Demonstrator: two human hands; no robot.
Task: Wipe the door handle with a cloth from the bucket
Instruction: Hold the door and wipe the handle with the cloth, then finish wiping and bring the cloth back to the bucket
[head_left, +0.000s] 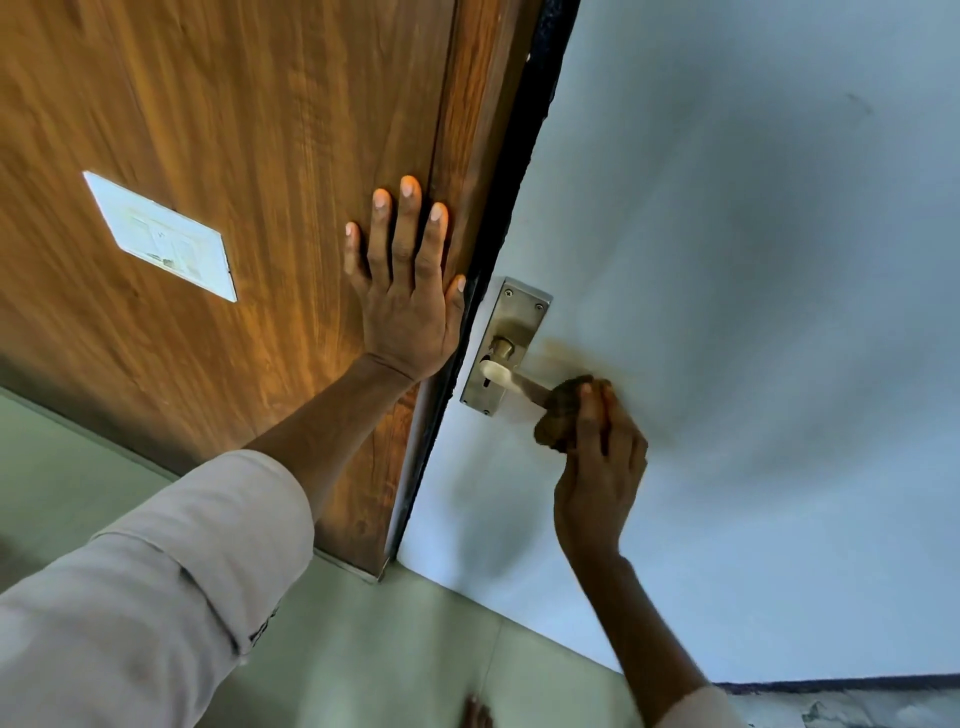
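A metal lever door handle (511, 376) on a steel backplate (511, 322) is fixed to a pale blue-grey door (727, 312). My right hand (597, 467) grips a small brown cloth (558, 415) and presses it around the outer end of the lever; that end is hidden by the cloth. A brown smudge marks the door just above the cloth. My left hand (405, 291) lies flat with fingers spread on the wooden panel (234, 130) left of the door edge. No bucket is in view.
A white switch plate (166, 239) sits on the wooden panel at the left. A dark strip (498, 208) runs between the wood and the door. Pale tiled floor (389, 649) lies below, with a toe at the bottom edge.
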